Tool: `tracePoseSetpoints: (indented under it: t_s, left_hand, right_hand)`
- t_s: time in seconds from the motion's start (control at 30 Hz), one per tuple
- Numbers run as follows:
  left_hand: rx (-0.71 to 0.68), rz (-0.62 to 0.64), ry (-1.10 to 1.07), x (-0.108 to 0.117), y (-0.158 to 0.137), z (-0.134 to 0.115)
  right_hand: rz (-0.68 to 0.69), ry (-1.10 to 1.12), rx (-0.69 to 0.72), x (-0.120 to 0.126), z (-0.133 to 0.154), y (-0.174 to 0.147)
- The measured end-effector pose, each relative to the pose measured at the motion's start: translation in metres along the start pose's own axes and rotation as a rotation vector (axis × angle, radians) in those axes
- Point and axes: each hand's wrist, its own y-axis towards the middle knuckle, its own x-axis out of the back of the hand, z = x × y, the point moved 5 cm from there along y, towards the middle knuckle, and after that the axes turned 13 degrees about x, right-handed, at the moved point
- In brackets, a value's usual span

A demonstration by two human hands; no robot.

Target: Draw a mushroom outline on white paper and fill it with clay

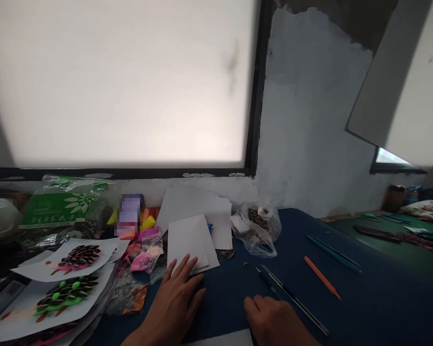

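i see the left hand (178, 294), spread, touching white paper (186, 238) at lower centre! right hand (272, 319), bottom right of centre, sits curled near a pen (267, 282); its grip i can't tell.

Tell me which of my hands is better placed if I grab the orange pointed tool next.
Probably your right hand: it lies curled on the same side as the orange pointed tool and nearer to it. Your left hand is farther off, fingers at the white paper.
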Motion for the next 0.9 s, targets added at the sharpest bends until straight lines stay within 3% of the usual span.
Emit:
tracePoseSetpoints:
  t_s: [0.17, 0.3, 0.47, 0.63, 0.9]
  left_hand:
    - [0.103, 0.078, -0.002, 0.009, 0.004, 0.009]
    - [0.167, 0.114, -0.121, 0.021, 0.005, 0.006]
    - [0.222, 0.338, -0.301, 0.037, 0.006, -0.006]
    - [0.21, 0.71, -0.328, 0.049, -0.003, -0.001]
    - [0.276, 0.848, -0.238, 0.049, -0.01, 0.001]
  right_hand:
    - [0.116, 0.067, -0.03, 0.0, 0.0, 0.002]
    - [0.248, 0.218, -0.084, 0.007, -0.002, 0.004]
    - [0.186, 0.631, -0.252, 0.033, -0.006, 0.003]
    - [0.198, 0.82, -0.331, 0.054, -0.006, 0.004]
    - [0.285, 0.835, -0.312, 0.06, 0.005, 0.006]
